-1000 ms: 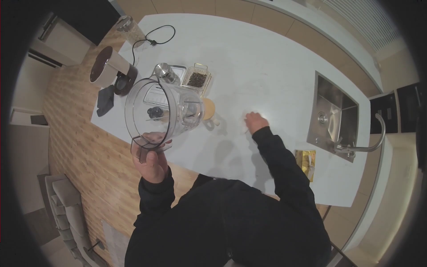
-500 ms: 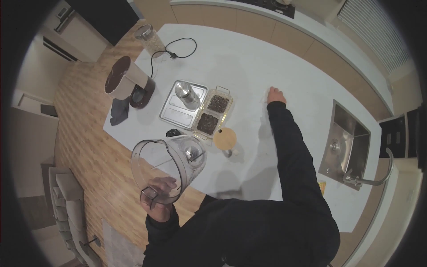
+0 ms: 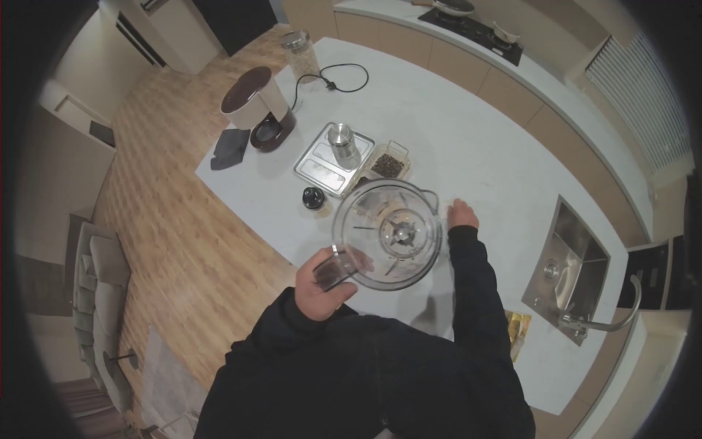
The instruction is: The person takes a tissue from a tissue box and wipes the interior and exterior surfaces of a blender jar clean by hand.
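Note:
My left hand (image 3: 316, 287) is closed around the handle of a clear blender jug (image 3: 344, 233). The jug hangs over the near part of the counter with its wide mouth facing me, and a metal blade (image 3: 404, 233) shows at its bottom. My right hand (image 3: 462, 214) is on the counter just right of the jug, fingers curled; what is under them, if anything, is hidden. Past the jug, a clear gold-handled tray (image 3: 374, 160) holds dark beans (image 3: 387, 165), partly covered by the jug. Beside it, a glass jar with a metal lid (image 3: 341, 140) stands on a divided steel tray (image 3: 310, 165).
A black-topped small container (image 3: 314, 198) stands left of the jug. Farther back are a coffee maker (image 3: 257, 108), a grey cloth (image 3: 230, 149), a power cord (image 3: 351, 66) and a lidded jar (image 3: 300, 56). A sink (image 3: 567, 265) and a yellow packet (image 3: 518, 331) are at right.
The jug in my left hand has swung right and tipped so its mouth faces me, now near my right hand. My view has shifted; the wooden-lidded item is now hidden.

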### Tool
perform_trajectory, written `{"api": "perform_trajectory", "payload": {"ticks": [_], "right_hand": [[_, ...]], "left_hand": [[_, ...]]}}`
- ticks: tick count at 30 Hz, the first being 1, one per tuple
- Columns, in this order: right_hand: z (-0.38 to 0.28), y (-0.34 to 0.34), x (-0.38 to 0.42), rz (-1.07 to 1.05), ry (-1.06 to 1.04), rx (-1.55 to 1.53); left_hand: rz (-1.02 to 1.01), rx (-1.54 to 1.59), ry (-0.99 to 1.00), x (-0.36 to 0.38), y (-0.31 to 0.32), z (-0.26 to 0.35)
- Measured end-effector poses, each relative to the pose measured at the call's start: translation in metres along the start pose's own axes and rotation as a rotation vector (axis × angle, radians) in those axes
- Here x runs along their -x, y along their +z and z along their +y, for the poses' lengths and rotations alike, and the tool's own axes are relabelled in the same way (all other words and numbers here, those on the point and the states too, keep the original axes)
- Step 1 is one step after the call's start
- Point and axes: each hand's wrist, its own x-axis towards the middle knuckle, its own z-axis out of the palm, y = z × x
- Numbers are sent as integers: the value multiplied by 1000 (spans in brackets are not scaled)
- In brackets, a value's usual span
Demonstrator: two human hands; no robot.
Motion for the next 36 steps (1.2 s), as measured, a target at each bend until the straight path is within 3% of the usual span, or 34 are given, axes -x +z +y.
{"api": "perform_trajectory", "payload": {"ticks": [2,6,8,11,15,18,24,30,36], "right_hand": [[11,-22,33,-206,294,-185],[11,-27,103,-404,492,-236],[5,-11,155,-184,313,-140],[-10,-11,220,-63,220,-130],[-26,-32,270,-177,356,-163],[-28,-45,289,-305,496,-163],[-21,-53,312,-291,587,-184],[-21,-59,312,-347,618,-196],[-15,-55,312,-307,570,-222]], "left_hand": [[-26,-154,-234,4,9,-9],[-55,-261,-413,-2,43,-42],[-43,-325,-422,-1,61,-70],[-34,-345,-516,-1,83,-112],[-39,-368,-642,0,101,-166],[-60,-382,-662,2,109,-199],[-25,-384,-629,8,116,-245],[-43,-509,-520,12,117,-257],[-133,-579,-544,15,113,-247]]}}
